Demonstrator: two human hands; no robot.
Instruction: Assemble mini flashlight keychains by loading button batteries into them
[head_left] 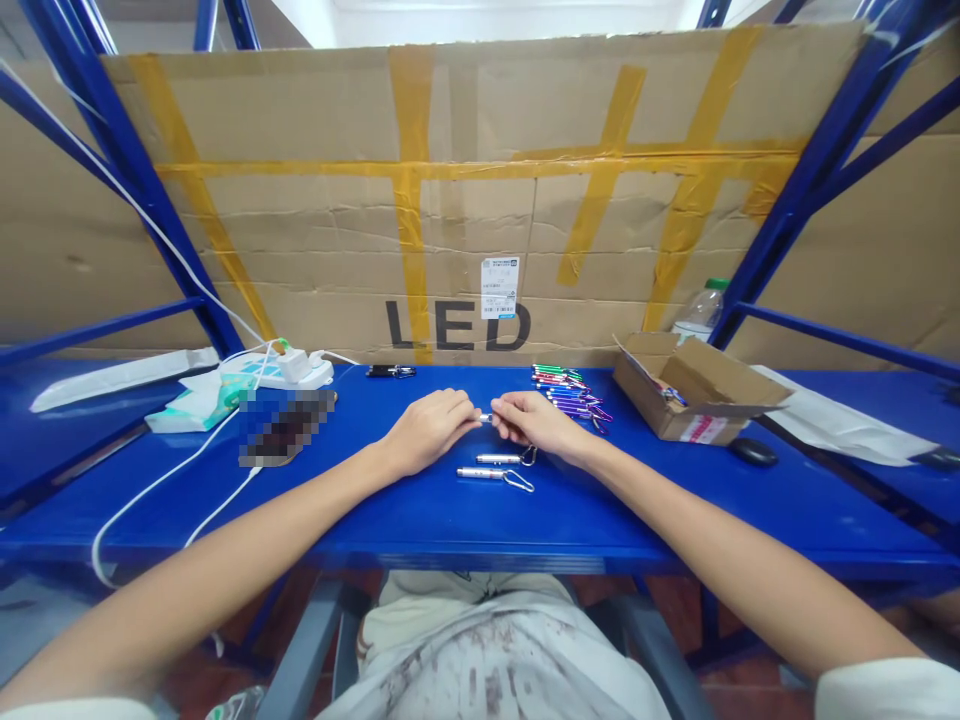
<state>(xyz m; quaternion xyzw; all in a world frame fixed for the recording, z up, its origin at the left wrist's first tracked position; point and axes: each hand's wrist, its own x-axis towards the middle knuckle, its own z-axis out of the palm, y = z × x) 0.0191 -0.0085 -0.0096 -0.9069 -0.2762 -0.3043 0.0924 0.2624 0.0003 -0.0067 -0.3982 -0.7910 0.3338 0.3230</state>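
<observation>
— Where is the little silver light [486,417]?
— Just above the blue table [420,520], in the middle. The left hand [431,428] and the right hand [534,420] each pinch one end.
— What is close by?
— Two more silver lights [499,459] lie right under the hands. A colored pile [570,392] sits behind. The cardboard wall [300,250] says "LED".

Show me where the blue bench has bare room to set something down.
Bare: the front edge of the blue bench, nearer than the two silver lights; the stretch behind the left hand, toward the power strip; the patch in front of the black mouse. Crowded: the coloured lights beside the cardboard box, and around that strip.
</observation>
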